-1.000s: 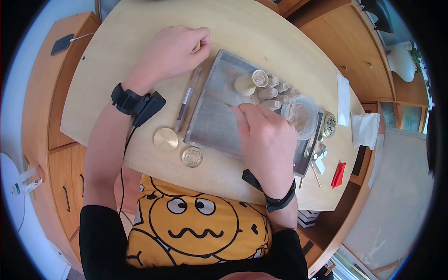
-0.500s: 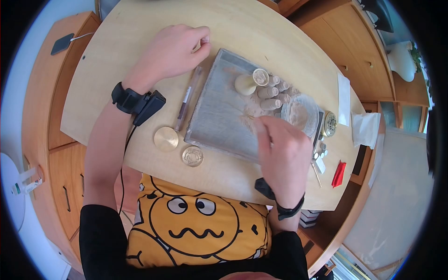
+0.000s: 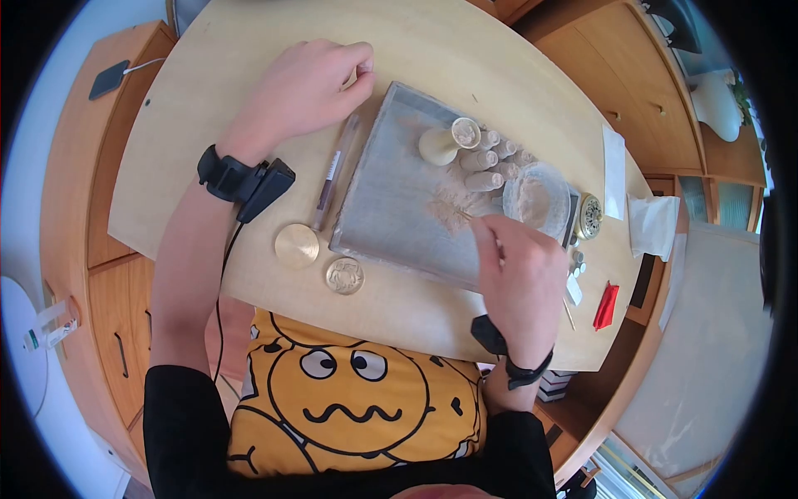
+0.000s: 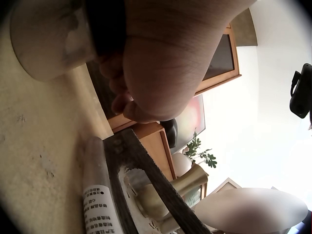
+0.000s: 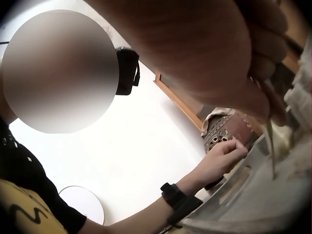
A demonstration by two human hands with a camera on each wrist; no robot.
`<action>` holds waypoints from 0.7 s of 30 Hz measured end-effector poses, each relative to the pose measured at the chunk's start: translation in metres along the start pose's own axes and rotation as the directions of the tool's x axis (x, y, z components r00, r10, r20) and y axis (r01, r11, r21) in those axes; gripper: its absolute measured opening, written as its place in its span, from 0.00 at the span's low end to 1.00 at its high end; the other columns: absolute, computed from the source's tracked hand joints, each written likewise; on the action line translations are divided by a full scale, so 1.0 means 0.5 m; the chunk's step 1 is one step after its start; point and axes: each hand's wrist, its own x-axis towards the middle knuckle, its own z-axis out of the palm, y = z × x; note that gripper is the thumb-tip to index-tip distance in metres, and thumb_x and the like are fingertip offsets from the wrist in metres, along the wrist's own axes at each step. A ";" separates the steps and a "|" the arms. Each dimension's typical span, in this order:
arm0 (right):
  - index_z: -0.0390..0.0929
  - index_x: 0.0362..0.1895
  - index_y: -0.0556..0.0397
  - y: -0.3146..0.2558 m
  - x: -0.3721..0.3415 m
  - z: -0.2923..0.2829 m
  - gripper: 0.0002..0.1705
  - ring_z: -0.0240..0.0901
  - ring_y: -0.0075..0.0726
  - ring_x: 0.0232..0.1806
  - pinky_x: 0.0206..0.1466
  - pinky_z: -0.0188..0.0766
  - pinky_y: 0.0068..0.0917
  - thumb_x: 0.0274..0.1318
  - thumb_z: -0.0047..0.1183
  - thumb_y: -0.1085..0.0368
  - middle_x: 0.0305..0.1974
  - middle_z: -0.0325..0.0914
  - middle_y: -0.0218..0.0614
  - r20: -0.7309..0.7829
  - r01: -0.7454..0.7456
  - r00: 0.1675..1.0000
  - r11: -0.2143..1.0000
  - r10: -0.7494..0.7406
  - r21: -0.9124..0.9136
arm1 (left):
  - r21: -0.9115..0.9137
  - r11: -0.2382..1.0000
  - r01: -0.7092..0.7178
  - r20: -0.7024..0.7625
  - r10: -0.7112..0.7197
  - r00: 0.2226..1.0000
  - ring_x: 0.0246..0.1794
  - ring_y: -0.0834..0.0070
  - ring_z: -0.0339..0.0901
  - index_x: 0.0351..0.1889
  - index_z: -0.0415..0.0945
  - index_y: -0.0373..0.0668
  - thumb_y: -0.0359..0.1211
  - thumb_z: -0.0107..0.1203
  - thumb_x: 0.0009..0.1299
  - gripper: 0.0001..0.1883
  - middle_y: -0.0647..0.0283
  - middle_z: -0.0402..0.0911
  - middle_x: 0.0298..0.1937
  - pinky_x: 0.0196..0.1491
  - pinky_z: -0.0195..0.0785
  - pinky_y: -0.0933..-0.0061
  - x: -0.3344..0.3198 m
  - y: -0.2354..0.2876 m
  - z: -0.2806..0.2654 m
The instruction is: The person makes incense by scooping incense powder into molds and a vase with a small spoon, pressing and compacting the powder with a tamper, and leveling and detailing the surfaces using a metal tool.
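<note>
My right hand pinches a thin, light brass-coloured tool between thumb and fingers; its kind cannot be told. Its tip points down at the grey tray, by a patch of loose tan powder. My left hand lies past the tray's left side, fingers loosely curled. In the left wrist view it rests against a black-topped, pale cylinder, which the head view hides. On the tray stand a brass flared vase, several small powder-coated vials and a clear bowl holding powder.
A clear labelled tube lies along the tray's left edge. A brass disc and a patterned round piece lie in front. To the right are a pierced brass lid, a red pouch and a white packet.
My right hand has moved right and nearer my body with the tool, from the tray's middle to its front right. The powder patch now shows. The left hand stays where it was.
</note>
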 end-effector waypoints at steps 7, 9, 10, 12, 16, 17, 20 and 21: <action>0.80 0.31 0.53 -0.011 0.004 0.002 0.03 0.75 0.48 0.22 0.24 0.70 0.35 0.56 0.58 0.68 0.22 0.76 0.39 -0.017 -0.082 0.996 0.996 0.083 0.047 | 0.003 1.000 0.010 -0.001 -0.010 1.000 0.15 0.63 0.63 0.31 0.72 0.40 0.34 0.52 0.69 0.08 0.57 0.66 0.14 0.22 0.52 0.62 0.002 -0.004 0.004; 0.79 0.30 0.53 -0.034 0.019 0.020 0.04 0.75 0.47 0.20 0.22 0.70 0.33 0.57 0.57 0.68 0.23 0.76 0.37 -0.090 0.096 0.992 0.989 -0.086 0.109 | 0.011 1.000 0.006 0.006 -0.006 1.000 0.15 0.63 0.63 0.31 0.72 0.40 0.34 0.52 0.69 0.08 0.57 0.66 0.15 0.22 0.52 0.62 0.003 -0.003 0.003; 0.79 0.30 0.53 -0.041 0.026 0.025 0.04 0.75 0.47 0.20 0.22 0.70 0.33 0.57 0.57 0.68 0.23 0.76 0.37 -0.096 0.095 0.992 0.990 -0.085 0.108 | 0.021 1.000 0.011 0.009 -0.012 1.000 0.15 0.63 0.63 0.31 0.72 0.40 0.34 0.52 0.69 0.08 0.57 0.66 0.15 0.22 0.52 0.62 0.004 -0.003 0.002; 0.77 0.28 0.51 -0.051 0.034 0.036 0.05 0.74 0.46 0.18 0.20 0.70 0.33 0.56 0.57 0.68 0.23 0.76 0.36 -0.046 0.116 0.992 0.993 -0.115 0.020 | 0.017 1.000 0.004 0.007 -0.005 1.000 0.15 0.62 0.63 0.32 0.72 0.40 0.33 0.52 0.69 0.08 0.57 0.66 0.15 0.22 0.52 0.61 0.006 -0.003 0.003; 0.76 0.27 0.53 -0.037 0.032 0.029 0.07 0.75 0.49 0.19 0.21 0.70 0.36 0.57 0.57 0.67 0.21 0.75 0.38 -0.016 0.077 0.997 0.996 -0.077 0.043 | 0.012 1.000 -0.024 -0.015 0.024 1.000 0.15 0.62 0.63 0.31 0.72 0.40 0.33 0.52 0.69 0.08 0.57 0.67 0.15 0.22 0.53 0.61 0.003 -0.002 0.000; 0.76 0.27 0.53 -0.028 0.029 0.021 0.07 0.75 0.49 0.19 0.21 0.70 0.36 0.57 0.57 0.67 0.21 0.75 0.38 -0.015 0.085 0.996 0.995 -0.084 0.043 | 0.015 1.000 -0.018 -0.020 0.018 1.000 0.15 0.62 0.63 0.31 0.72 0.40 0.33 0.52 0.69 0.08 0.57 0.67 0.15 0.22 0.53 0.61 0.003 -0.002 -0.001; 0.78 0.28 0.53 -0.002 0.013 -0.001 0.06 0.75 0.51 0.21 0.23 0.71 0.38 0.56 0.57 0.66 0.21 0.76 0.39 0.001 0.012 1.000 1.000 -0.012 -0.015 | -0.021 1.000 -0.022 -0.030 0.022 0.999 0.14 0.61 0.63 0.31 0.72 0.40 0.33 0.52 0.69 0.07 0.57 0.67 0.15 0.22 0.53 0.62 -0.001 -0.005 0.005; 0.79 0.28 0.53 0.000 0.012 -0.010 0.05 0.75 0.51 0.21 0.24 0.71 0.38 0.55 0.58 0.67 0.21 0.77 0.40 0.011 -0.031 0.999 0.999 0.032 -0.025 | -0.007 1.000 -0.022 -0.025 0.022 0.999 0.15 0.62 0.63 0.31 0.72 0.40 0.33 0.52 0.69 0.07 0.57 0.67 0.15 0.23 0.54 0.62 0.000 -0.007 0.006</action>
